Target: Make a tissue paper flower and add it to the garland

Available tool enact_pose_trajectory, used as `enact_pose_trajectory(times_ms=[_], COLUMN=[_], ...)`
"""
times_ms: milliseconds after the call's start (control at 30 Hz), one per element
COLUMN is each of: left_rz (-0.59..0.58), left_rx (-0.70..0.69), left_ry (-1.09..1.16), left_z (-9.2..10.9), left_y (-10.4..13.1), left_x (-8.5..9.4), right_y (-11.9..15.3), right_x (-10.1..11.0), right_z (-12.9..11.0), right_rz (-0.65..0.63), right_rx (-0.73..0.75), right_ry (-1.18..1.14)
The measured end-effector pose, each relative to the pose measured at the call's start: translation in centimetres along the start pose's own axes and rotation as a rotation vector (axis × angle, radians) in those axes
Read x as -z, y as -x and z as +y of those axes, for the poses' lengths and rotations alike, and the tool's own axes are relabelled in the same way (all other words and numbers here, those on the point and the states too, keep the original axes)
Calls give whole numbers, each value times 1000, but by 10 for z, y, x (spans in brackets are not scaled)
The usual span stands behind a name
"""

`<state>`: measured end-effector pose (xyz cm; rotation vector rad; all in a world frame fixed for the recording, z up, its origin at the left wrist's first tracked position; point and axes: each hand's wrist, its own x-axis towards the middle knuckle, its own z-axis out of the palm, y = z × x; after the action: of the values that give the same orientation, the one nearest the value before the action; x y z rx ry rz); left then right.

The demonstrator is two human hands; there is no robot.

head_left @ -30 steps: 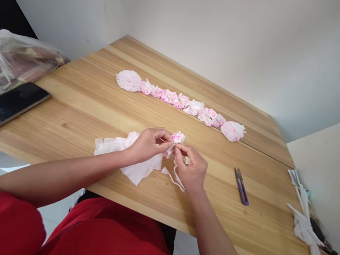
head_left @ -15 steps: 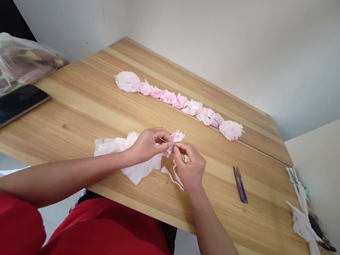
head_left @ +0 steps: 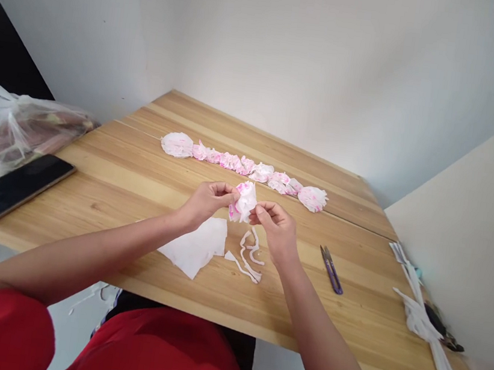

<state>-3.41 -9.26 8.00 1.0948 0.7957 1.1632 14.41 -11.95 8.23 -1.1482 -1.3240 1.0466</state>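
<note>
A white-and-pink paper flower (head_left: 245,201) is held up between my two hands, just above the table. My left hand (head_left: 208,203) pinches its left edge with thumb and finger. On the other side, the fingertips of my right hand (head_left: 275,228) are closed on its right edge. Beneath my left hand lies a flat sheet of white tissue-like paper (head_left: 197,248), partly covered by the forearm. Thin curled strips of white paper (head_left: 244,257) rest between the sheet and my right wrist.
A row of similar pink-and-white flowers (head_left: 229,161) lies across the table (head_left: 136,195) farther back. Purple-handled thread snips (head_left: 331,270) lie to the right. White strips (head_left: 421,317) rest by the right edge. A phone (head_left: 12,187) and a tied plastic bag (head_left: 22,125) are at left.
My hands have moved slightly apart, and the flower between them looks wider and more spread out. The camera view has shifted, so the table sits differently in the frame.
</note>
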Motion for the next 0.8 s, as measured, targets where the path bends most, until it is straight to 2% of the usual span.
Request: enact_pose_trajectory(times_ms=[133,333,433,600,700,800], left_rz=[18,89,112,72,65,87], left_rx=[-23,-66,-165,-375,-392,-343], left_ry=[47,-35,-127,-273,-260,-249], left_z=[0,-15,-19,-21,-23,-23], left_y=[-4,-10,-12,-15,-21,-29], left_x=[-3,-1,-1,-3,-3,-3], right_y=[-2,-4,-9,-19,-26,-31], right_x=[4,1,-3,-11,-16,-19], right_z=[1,8,7,4,5,8], right_rz=[-3,-5,26,94,114,118], right_rx=[-70,-152,-105,39,174,233], right_ry=[-102,-152,-77,132,193,199])
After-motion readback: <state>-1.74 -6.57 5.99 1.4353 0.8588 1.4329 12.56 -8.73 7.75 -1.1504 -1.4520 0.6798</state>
